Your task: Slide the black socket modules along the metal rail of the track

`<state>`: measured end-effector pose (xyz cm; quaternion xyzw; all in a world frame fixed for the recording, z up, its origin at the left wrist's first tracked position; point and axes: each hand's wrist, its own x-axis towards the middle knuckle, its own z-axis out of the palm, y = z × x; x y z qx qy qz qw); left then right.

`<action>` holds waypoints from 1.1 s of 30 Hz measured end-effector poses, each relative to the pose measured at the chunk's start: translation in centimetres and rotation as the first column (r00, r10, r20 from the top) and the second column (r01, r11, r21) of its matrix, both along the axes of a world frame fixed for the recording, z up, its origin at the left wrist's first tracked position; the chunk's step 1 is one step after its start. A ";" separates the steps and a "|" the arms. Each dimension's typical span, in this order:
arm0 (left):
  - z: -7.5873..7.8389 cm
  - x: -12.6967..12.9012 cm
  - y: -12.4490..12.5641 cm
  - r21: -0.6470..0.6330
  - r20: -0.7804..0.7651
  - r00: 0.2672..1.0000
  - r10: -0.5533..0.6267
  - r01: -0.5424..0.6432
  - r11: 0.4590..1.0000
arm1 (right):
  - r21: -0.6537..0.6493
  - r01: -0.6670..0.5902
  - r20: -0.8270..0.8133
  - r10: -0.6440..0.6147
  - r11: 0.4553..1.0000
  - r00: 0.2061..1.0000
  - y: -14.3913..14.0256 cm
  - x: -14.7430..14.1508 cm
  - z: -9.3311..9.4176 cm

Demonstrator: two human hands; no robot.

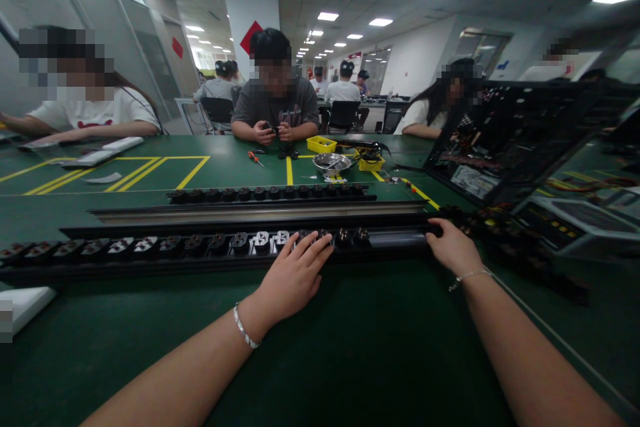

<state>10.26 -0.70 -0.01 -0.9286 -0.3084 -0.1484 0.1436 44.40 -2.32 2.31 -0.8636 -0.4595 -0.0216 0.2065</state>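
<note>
**A long socket strip held at two points, with plenty to snag on**

The long black power strip (215,243) lies across the green surface (350,347), close to the near edge and running well out to the left. The left hand (293,277) lies flat, its fingers (313,247) spread over the sockets near the strip's middle: pressing, not clenched on anything. The right hand (453,247) has its grip on the strip's right end, though its fingertips are hidden behind the housing, so I cannot tell how firmly it closes.

The likeliest trouble is the strip pivoting. Its long left portion is unsupported by either hand, so a pull at the right end could swing that tail toward the white block (25,303) by the left edge. A second rail (260,212) and another row of sockets (270,193) lie just behind; a push forward could knock them out of line. At the right, a tangle of wires (495,227) sits beside the gripping hand, next to an open black chassis (515,140), and could catch the strip's end. Flat fingers over sockets could also slip.
</note>
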 end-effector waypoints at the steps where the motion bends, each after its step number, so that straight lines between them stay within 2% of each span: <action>1: 0.0 0.0 0.0 0.001 -0.002 1.000 0.000 0.000 1.000 | 0.001 0.009 0.000 -0.009 1.000 1.000 0.0 0.0 0.0; 13: 0.1 0.0 -0.1 -0.006 0.000 1.000 -0.005 0.005 1.000 | -0.023 0.046 -0.046 -0.047 0.999 0.998 -0.1 0.5 0.2; 22: 0.0 -0.1 0.0 -0.007 0.004 1.000 -0.011 0.011 1.000 | 0.030 0.060 -0.045 -0.058 0.998 0.997 0.0 1.1 -0.1; 33: 0.0 -0.1 0.0 0.003 -0.002 1.000 -0.015 0.015 1.000 | 0.029 0.089 -0.037 -0.088 0.996 0.995 0.1 1.9 -0.5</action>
